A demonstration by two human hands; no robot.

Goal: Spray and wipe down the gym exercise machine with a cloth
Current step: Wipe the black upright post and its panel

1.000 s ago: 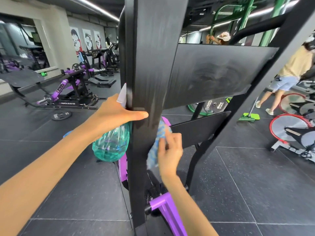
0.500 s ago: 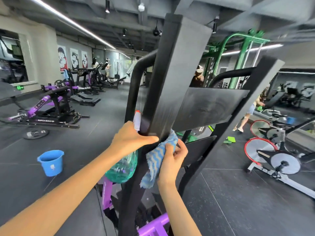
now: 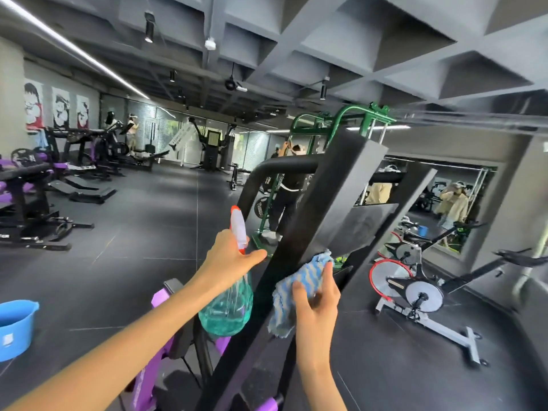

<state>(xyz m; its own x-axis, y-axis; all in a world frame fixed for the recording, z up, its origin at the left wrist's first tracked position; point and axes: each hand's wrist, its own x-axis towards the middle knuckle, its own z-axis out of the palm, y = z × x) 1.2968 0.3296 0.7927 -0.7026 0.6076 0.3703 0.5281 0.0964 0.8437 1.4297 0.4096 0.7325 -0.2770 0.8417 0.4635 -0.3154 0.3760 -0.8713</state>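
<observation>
While the left hand [image 3: 229,256] is curling round the neck of the spray bottle [image 3: 226,310], the right hand [image 3: 315,304] is pressing the blue striped cloth [image 3: 299,280] with flat fingers on the black bar [image 3: 335,197] of the gym machine. The bar is leaning, running from low near the person up and away to the right. The right hand is nearer, so it is probably going to rub along the bar.

Black post [image 3: 323,209] blocks centre; open floor [image 3: 154,232] left.
</observation>
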